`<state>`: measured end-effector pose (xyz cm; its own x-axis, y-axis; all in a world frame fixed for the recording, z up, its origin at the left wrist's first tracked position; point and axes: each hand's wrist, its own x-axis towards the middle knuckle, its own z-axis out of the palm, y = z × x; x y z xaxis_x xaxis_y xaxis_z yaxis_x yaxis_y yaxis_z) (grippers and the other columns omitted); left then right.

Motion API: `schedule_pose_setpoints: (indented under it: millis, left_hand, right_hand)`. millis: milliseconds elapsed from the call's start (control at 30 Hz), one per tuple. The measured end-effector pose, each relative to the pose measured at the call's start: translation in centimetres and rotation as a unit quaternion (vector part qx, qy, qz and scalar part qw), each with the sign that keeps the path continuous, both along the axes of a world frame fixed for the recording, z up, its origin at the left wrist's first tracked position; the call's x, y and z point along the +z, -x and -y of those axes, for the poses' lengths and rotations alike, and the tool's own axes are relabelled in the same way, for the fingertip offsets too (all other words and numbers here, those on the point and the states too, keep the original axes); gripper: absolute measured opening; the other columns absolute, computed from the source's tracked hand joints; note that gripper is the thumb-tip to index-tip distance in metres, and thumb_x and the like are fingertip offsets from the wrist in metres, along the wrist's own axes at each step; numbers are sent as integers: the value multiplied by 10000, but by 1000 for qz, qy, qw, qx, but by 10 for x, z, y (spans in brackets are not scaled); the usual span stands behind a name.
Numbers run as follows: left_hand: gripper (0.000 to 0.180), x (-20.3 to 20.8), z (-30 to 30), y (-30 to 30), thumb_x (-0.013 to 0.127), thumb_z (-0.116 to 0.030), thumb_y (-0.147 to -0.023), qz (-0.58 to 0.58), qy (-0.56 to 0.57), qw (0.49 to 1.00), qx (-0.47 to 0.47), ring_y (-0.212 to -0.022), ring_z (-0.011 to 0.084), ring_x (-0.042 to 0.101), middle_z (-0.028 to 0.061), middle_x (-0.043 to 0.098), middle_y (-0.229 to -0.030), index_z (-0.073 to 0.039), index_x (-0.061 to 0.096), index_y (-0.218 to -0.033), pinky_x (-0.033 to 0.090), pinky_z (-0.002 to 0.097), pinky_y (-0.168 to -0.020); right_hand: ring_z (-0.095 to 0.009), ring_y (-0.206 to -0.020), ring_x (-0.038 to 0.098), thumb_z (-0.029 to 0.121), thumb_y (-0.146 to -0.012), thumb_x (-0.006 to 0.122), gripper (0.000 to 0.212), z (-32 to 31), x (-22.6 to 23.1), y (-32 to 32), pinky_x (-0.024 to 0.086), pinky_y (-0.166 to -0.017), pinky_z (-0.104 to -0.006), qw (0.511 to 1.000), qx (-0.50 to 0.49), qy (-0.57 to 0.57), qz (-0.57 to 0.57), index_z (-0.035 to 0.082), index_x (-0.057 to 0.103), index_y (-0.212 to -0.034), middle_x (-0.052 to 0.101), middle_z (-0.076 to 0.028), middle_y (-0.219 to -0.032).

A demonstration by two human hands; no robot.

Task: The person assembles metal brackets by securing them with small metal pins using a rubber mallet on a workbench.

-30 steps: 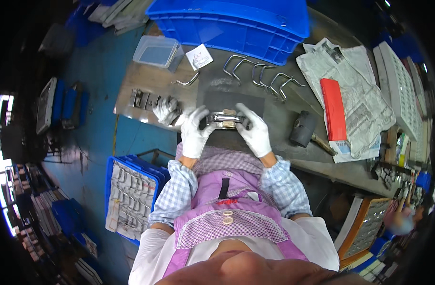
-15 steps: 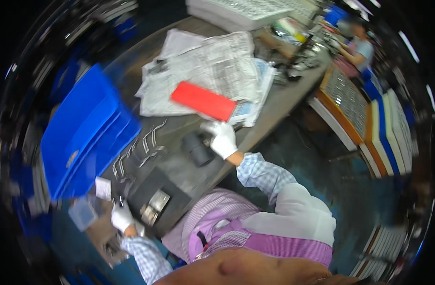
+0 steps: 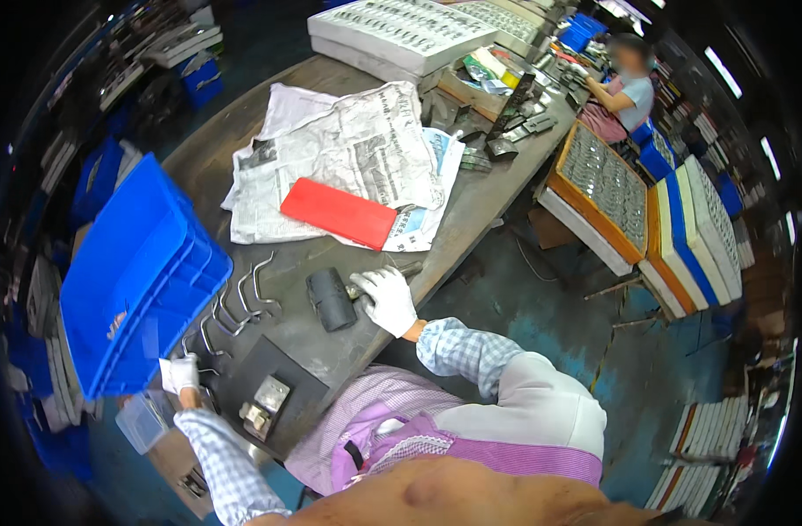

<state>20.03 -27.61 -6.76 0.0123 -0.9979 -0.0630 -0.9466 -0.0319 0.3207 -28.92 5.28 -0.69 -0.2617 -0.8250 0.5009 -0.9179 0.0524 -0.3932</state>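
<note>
My right hand (image 3: 388,300), in a white glove, is closed around the handle of a black mallet (image 3: 332,300) lying on the table. The handle's end sticks out past my fingers. At the near corner of the blue bin (image 3: 147,298) is my gloved left hand (image 3: 180,375); its fingers look drawn together, and what they hold, if anything, I cannot make out. Several bent metal rods (image 3: 243,302) lie between the bin and the mallet. Closer to me, a metal block fixture (image 3: 268,406) sits on a black plate (image 3: 283,366).
A red flat case (image 3: 338,213) lies on spread newspaper (image 3: 348,145). White trays of small parts (image 3: 401,35) stand at the far end. Right of the table are an orange-framed tray (image 3: 598,188) and a seated co-worker (image 3: 629,88). A clear plastic box (image 3: 142,422) is below the bin.
The view has shifted and sharpened. My left hand has come up toward the bin's corner, and the white square piece beside it no longer shows plainly. My right hand stays at the mallet.
</note>
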Motion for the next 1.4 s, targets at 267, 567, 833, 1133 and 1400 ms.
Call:
schedule_pose_setpoints:
  millis: [267, 567, 833, 1133, 1400]
  left_hand:
    - [207, 196, -298, 31, 756, -200, -854, -148, 121, 978, -80, -722, 388, 676, 211, 704, -850, -33, 736, -975, 546, 426, -675]
    - [188, 74, -320, 85, 720, -231, -864, -212, 54, 975, -36, -832, 395, 708, 182, 720, -882, -61, 740, -940, 579, 485, -768]
    - [320, 101, -328, 97, 690, -414, -931, -203, -18, 979, -30, -790, 360, 731, 149, 738, -829, -109, 750, -856, 591, 473, -738]
    - [333, 91, -349, 111, 783, -418, -836, -119, 106, 981, -115, -609, 285, 707, 78, 686, -700, -114, 680, -744, 570, 414, -565]
    - [225, 116, -362, 115, 765, -331, -830, -106, 26, 986, -127, -664, 294, 702, 67, 687, -805, -116, 700, -838, 560, 428, -590]
  right_hand:
    - [-340, -867, 713, 190, -795, 782, 368, 10, 22, 12, 558, -807, -442, 992, 9, -123, -10, 39, 721, -1126, 753, -151, -1000]
    - [-82, -500, 462, 148, -843, 771, 312, 25, 246, -137, 386, -481, -241, 766, 320, -237, 505, -9, 683, -1098, 647, -84, -857]
    - [-365, -700, 720, 157, -719, 741, 213, 13, 114, -89, 576, -672, -488, 912, 368, -181, -25, 93, 778, -919, 728, -173, -786]
    - [-321, -831, 723, 270, -793, 740, 360, 29, 16, 42, 565, -765, -453, 949, 26, -260, -177, 204, 757, -1146, 748, -140, -902]
    - [-297, -1112, 679, 121, -785, 809, 516, 11, 94, -136, 552, -944, -412, 896, 401, -177, 71, 113, 674, -1283, 682, -116, -1249]
